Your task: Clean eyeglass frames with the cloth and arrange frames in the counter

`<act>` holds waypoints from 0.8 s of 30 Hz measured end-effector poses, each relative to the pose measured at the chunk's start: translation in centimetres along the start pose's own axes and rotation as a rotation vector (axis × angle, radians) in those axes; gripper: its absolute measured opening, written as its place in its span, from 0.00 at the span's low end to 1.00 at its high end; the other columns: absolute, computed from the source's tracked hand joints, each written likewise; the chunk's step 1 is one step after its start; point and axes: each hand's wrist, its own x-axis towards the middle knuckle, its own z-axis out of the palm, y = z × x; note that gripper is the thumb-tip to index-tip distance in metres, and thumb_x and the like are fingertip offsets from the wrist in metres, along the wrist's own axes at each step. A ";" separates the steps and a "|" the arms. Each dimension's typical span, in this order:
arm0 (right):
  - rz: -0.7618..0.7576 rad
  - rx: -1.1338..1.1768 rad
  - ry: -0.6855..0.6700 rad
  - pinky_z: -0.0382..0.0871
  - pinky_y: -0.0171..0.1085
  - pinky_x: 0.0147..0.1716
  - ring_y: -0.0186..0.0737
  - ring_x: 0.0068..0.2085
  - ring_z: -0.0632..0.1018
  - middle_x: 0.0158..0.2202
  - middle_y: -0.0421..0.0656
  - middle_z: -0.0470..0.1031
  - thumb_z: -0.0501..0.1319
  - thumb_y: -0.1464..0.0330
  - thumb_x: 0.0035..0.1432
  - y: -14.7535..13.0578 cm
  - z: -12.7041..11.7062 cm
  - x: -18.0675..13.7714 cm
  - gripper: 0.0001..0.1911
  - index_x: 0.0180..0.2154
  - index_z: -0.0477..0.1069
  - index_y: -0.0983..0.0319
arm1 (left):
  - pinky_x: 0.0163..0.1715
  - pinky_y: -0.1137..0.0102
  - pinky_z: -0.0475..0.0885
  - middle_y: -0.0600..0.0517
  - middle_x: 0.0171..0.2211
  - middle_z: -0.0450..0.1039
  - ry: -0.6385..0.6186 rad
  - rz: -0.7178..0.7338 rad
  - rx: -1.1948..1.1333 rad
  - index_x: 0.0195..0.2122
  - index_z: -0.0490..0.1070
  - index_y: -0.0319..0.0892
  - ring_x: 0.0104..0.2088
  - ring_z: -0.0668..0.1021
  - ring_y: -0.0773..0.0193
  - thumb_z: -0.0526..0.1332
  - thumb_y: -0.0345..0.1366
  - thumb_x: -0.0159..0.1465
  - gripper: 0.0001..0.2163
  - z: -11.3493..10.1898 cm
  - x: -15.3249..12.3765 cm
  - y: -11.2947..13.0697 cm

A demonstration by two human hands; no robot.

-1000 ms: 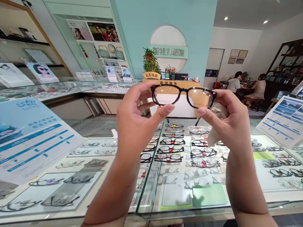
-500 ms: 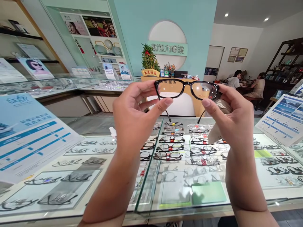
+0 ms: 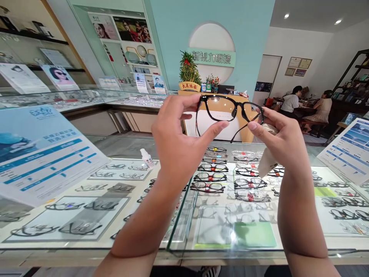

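A pair of black-framed eyeglasses [image 3: 239, 104] is held up in the air above the glass counter, temples unfolded and pointing away from me. My left hand [image 3: 180, 132] pinches the left end of the frame, with the thumb below the left lens. At the other end, my right hand [image 3: 284, 140] grips the frame near the right hinge between thumb and fingers. A pale cloth [image 3: 266, 163] hangs from that same hand, partly hidden behind the palm. Below the frame, rows of eyeglasses [image 3: 210, 177] lie inside the glass case.
A small white spray bottle [image 3: 147, 158] stands on the counter left of my forearm. A blue-and-white sign [image 3: 52, 154] is at the left, another printed sign [image 3: 350, 150] at the right. The glass counter's edge [image 3: 230, 252] runs close in front. Two people [image 3: 292, 102] sit far back right.
The eyeglasses have turned, so the right lens looks narrower and the temples angle differently. My left hand has shifted right, nearer the right one. The view has swung slightly left.
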 end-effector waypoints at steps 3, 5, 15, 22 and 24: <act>0.012 0.018 0.049 0.81 0.46 0.51 0.48 0.48 0.84 0.46 0.44 0.87 0.73 0.50 0.64 -0.1 0.1 0.1 0.24 0.54 0.85 0.57 | 0.52 0.49 0.83 0.50 0.49 0.82 0.005 0.001 -0.003 0.53 0.77 0.54 0.52 0.84 0.47 0.79 0.56 0.59 0.25 0.2 0.0 0.2; 0.006 0.030 0.045 0.81 0.47 0.52 0.50 0.50 0.85 0.46 0.44 0.88 0.73 0.49 0.63 -0.2 0.1 0.2 0.25 0.54 0.86 0.57 | 0.50 0.50 0.82 0.49 0.48 0.82 0.029 0.017 0.001 0.51 0.78 0.52 0.50 0.84 0.48 0.80 0.55 0.59 0.25 0.4 0.0 0.4; 0.034 0.064 -0.017 0.83 0.49 0.54 0.52 0.51 0.86 0.51 0.46 0.89 0.74 0.48 0.61 0.1 -0.2 0.6 0.23 0.50 0.87 0.57 | 0.40 0.55 0.82 0.50 0.42 0.84 0.070 0.138 0.077 0.47 0.78 0.48 0.44 0.85 0.50 0.81 0.56 0.56 0.25 0.6 0.2 0.2; 0.033 0.062 -0.049 0.81 0.53 0.57 0.55 0.53 0.86 0.51 0.48 0.89 0.74 0.45 0.59 0.2 -0.3 0.7 0.29 0.50 0.87 0.59 | 0.43 0.52 0.82 0.50 0.42 0.84 0.071 0.168 0.110 0.47 0.78 0.49 0.43 0.85 0.50 0.80 0.58 0.57 0.26 0.4 0.4 0.0; 0.032 0.053 -0.051 0.81 0.53 0.57 0.55 0.53 0.86 0.51 0.48 0.89 0.74 0.45 0.60 0.2 -0.3 0.6 0.28 0.51 0.87 0.59 | 0.44 0.52 0.83 0.51 0.42 0.84 0.063 0.164 0.115 0.47 0.78 0.50 0.43 0.85 0.50 0.80 0.59 0.57 0.26 0.3 0.4 0.1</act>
